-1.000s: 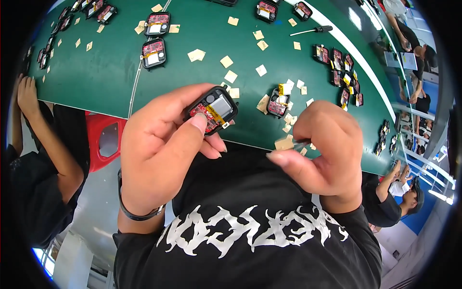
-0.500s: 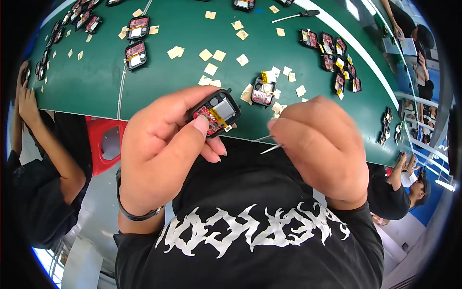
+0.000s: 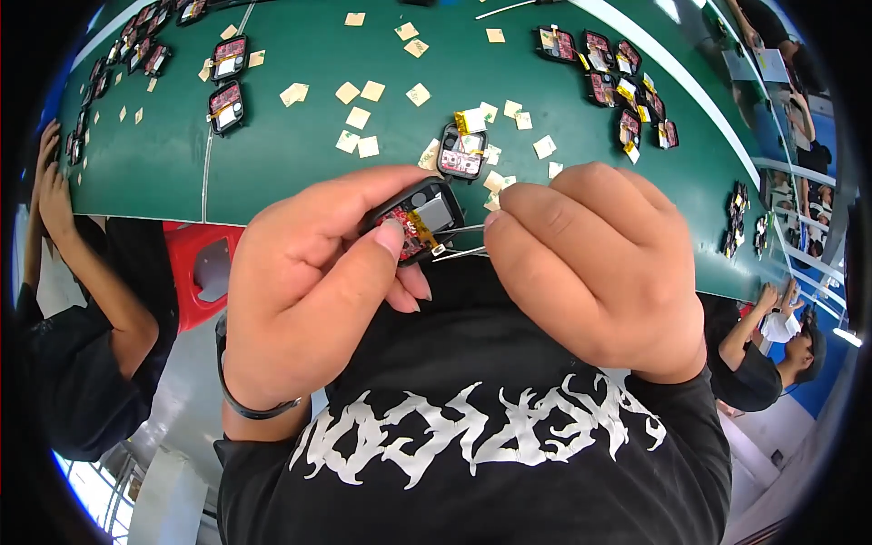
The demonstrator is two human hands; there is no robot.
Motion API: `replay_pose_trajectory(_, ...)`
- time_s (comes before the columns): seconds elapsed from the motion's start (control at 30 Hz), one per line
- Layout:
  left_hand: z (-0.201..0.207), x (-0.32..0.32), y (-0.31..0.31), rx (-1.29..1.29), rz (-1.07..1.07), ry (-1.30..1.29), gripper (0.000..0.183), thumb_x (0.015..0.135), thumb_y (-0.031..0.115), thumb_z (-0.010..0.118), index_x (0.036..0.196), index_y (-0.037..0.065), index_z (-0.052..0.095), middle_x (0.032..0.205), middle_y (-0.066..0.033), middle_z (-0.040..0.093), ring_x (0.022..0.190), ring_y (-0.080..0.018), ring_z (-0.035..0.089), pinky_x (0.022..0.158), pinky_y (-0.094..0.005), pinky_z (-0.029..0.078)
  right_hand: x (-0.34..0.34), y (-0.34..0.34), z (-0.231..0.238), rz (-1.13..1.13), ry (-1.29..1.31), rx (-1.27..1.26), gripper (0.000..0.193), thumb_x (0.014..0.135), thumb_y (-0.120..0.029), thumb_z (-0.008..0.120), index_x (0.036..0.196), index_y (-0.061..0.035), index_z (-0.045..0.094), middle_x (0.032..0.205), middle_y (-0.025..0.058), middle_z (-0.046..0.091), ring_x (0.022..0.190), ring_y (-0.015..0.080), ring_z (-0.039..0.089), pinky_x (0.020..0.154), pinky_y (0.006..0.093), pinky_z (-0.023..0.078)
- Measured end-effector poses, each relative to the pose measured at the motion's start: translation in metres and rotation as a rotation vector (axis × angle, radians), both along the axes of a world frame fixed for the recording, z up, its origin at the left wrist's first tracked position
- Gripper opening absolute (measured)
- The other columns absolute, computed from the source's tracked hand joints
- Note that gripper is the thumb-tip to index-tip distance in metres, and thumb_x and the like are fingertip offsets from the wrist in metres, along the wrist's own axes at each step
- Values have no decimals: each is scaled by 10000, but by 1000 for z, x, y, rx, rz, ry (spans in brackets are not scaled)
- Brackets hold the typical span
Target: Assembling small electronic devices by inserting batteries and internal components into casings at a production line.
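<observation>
My left hand (image 3: 313, 282) is closed around a small black device housing (image 3: 370, 221), its thumb pressing on the red circuit board (image 3: 415, 243) inside. A silver-grey rectangular part (image 3: 435, 211) and a strip of amber tape show in the housing, and a small white-ended tab (image 3: 440, 250) sticks out at its lower right edge. My right hand (image 3: 590, 263) pinches a pair of metal tweezers (image 3: 463, 252). The tweezer tips are apart and reach the housing's right edge, near the tab; whether they touch it I cannot tell.
Just beyond my hands another open housing (image 3: 462, 153) lies on the green table (image 3: 309, 163), among scattered cream square pads (image 3: 358, 118). More housings (image 3: 599, 89) are grouped at the right and far left. Co-workers' hands (image 3: 56, 195) rest at the left table edge. A red stool (image 3: 195, 272) stands below.
My right hand has moved left, bringing the tweezer tips from clear of the housing to its right edge. The housing has shifted slightly right. The view of the table has moved a little.
</observation>
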State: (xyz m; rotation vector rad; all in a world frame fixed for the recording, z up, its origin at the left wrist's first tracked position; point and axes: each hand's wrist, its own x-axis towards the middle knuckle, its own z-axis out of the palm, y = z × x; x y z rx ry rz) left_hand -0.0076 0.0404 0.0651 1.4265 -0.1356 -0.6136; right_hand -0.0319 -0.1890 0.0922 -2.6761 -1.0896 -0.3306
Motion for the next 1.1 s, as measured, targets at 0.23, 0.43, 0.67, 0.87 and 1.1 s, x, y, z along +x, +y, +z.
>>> replay_pose_trajectory(0.23,6,0,-11,-7,-71,81,396,996,23,443,1337,-140,561,1041,-190,699,735,-185,694,624,-255,578,-3,-11,-15,71,-80,156,290,628,-82,737,894,22,687,862,109,665,690,234,619,551,324,499)
replay_pose_trajectory(0.43,6,-2,-16,-83,-57,137,397,1009,55,464,1333,-156,552,1045,-198,698,743,-191,698,623,-264,594,-5,-19,-25,118,-145,259,289,637,-71,745,898,39,686,840,108,657,679,231,613,540,322,490)
replay_pose_trajectory(0.67,1,-7,-20,-63,-87,136,390,1017,56,464,1327,-162,554,1010,-192,701,743,-195,700,622,-262,593,-11,-29,-26,182,-109,246,279,646,-71,737,900,38,698,862,110,668,702,226,617,518,308,454)
replay_pose_trajectory(0.87,-2,-9,-26,-64,-64,129,382,1020,50,458,1319,-167,555,995,-197,699,742,-196,700,625,-261,591,-13,-33,-23,162,-97,176,304,630,-84,725,906,45,706,864,109,667,706,225,614,506,306,436)
replay_pose_trajectory(1.1,-3,-8,-28,-65,-104,135,379,1025,60,467,1318,-159,563,986,-183,697,730,-182,695,606,-251,579,-16,-35,-24,162,-85,217,306,624,-89,720,896,51,709,869,108,668,703,225,611,517,307,442)
